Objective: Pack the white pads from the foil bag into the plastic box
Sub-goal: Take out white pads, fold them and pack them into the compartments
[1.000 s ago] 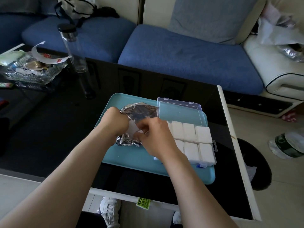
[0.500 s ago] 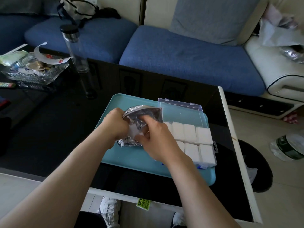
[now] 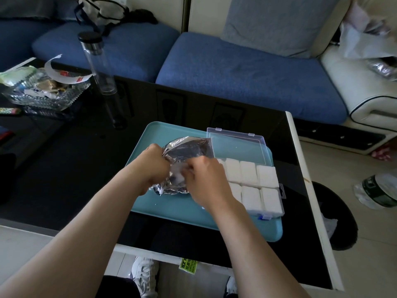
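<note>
A crumpled silver foil bag (image 3: pixel 189 147) lies on the left half of a teal tray (image 3: pixel 171 207). My left hand (image 3: pixel 154 162) grips the bag's left edge. My right hand (image 3: pixel 206 177) reaches into the bag's mouth, where its fingers pinch a white pad (image 3: pixel 178 175) that is partly hidden by foil. To the right on the tray sits the clear plastic box (image 3: pixel 281 190) with its lid (image 3: pixel 236 147) open toward the back. Two rows of white pads (image 3: pixel 249 183) fill the box; my right hand hides its left end.
The tray rests on a black glass table (image 3: pixel 64 168) whose right edge (image 3: pixel 309 190) is white. A tall clear bottle (image 3: pixel 101 67) and a glass dish of wrappers (image 3: pixel 45 91) stand at the back left. A blue sofa (image 3: pixel 236 69) lies behind.
The foil bag has been lifted and opened wider by my left hand. My right hand's fingers have moved a little deeper into the bag's mouth onto a white pad.
</note>
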A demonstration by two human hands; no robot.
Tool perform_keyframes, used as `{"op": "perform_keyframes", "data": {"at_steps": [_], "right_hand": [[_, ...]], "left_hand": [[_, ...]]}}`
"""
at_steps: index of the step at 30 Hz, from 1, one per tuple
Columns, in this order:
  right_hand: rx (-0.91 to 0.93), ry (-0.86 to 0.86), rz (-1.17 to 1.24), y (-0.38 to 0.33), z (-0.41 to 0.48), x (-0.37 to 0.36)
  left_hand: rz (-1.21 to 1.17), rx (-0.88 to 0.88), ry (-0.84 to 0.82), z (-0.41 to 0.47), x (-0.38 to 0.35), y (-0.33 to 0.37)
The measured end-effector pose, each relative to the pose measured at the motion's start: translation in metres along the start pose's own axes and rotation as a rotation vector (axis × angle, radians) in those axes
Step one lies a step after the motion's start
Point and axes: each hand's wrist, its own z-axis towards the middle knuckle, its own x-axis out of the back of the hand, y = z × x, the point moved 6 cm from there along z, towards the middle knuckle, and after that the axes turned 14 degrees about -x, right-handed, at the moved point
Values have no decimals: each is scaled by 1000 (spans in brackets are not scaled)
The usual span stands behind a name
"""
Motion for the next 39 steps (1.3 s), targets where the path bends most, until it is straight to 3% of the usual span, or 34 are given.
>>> {"op": "perform_keyframes", "data": {"at_steps": [3,6,14,18,24,26,32,39], "right_hand": [[45,239,-39,0,1,17],[134,347,-19,-5,-3,23],[178,333,397,-4,-7,42],[115,284,444,-2,-6,41],[-74,239,722,8,-2,57],[-82,235,723,10,-2,58],[16,540,554,7,-8,72],[-250,440,875,34,-6,80]], "left_hand": [[49,2,-3,1,1,-3],[115,2,-2,0,0,-1],[136,6,39,0,2,3],[121,6,64,-3,3,6],[74,33,81,-5,3,9],[77,41,92,-5,3,9],[117,30,117,-6,4,12],[101,52,204,-10,7,17]]}}
